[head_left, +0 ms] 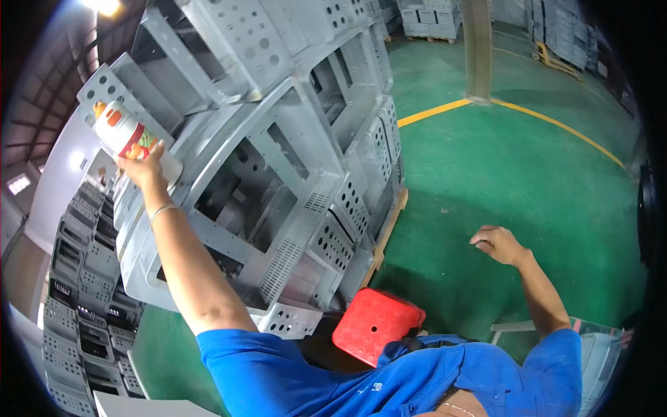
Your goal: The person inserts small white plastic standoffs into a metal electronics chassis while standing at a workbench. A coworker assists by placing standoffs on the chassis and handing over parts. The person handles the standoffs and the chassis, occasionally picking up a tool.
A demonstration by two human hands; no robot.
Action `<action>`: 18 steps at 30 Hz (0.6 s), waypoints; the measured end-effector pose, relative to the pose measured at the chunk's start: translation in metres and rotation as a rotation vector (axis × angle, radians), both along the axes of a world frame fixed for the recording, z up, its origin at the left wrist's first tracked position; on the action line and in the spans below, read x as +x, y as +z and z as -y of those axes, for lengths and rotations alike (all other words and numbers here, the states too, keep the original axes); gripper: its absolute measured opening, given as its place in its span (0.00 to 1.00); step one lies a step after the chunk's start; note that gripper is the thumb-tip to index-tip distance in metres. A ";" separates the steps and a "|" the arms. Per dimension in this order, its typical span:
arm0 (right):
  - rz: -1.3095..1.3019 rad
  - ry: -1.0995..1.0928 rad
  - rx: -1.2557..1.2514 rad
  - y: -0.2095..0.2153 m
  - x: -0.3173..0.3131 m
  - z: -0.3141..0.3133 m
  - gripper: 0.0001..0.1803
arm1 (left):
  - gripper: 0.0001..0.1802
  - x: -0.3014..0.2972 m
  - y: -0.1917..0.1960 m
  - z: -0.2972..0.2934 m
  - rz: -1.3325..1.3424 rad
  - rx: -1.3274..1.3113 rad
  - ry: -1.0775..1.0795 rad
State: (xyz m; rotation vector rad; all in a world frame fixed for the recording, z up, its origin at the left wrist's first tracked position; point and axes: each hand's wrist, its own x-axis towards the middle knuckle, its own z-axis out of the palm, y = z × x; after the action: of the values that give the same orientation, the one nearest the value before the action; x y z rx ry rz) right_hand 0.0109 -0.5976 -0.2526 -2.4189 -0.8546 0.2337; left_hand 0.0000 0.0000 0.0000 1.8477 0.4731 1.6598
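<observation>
A white drink bottle with an orange top and a red and green picture band leans at the upper left. My left hand is wrapped around its side, the arm stretched out far to the left. The bottle is beside the top of a stack of grey metal housings; whether its base rests on them I cannot tell. Over the green floor on the right hangs my right hand, with its fingers curled in and nothing visible in them.
A red plastic stool stands close in front of me by the stack. The housings sit on a wooden pallet. More grey housings are piled at the left. A post and yellow pallet jack stand farther off.
</observation>
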 end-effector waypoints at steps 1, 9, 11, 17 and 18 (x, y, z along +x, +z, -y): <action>-0.015 -0.034 -0.011 -0.006 -0.007 0.005 0.07 | 0.50 -0.003 0.005 -0.004 -0.012 -0.016 -0.072; -0.067 -0.333 -0.007 -0.062 -0.050 0.097 0.07 | 0.47 0.006 -0.002 -0.027 -0.029 0.068 0.030; -0.087 -0.379 -0.061 -0.086 -0.070 0.108 0.08 | 0.46 0.005 -0.004 -0.016 -0.101 0.002 0.082; -0.265 -0.482 -0.101 -0.157 -0.129 0.125 0.10 | 0.23 -0.003 -0.009 -0.053 0.057 0.358 0.215; -0.313 -0.528 -0.106 -0.160 -0.146 0.129 0.10 | 0.22 -0.004 -0.052 0.064 0.276 0.397 0.150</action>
State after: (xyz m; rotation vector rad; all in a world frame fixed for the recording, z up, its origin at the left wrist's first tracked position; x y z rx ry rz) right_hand -0.1351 -0.7269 -0.4128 -2.5129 -0.0578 0.4424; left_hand -0.0039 -0.0643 -0.0520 1.8424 0.1748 2.1993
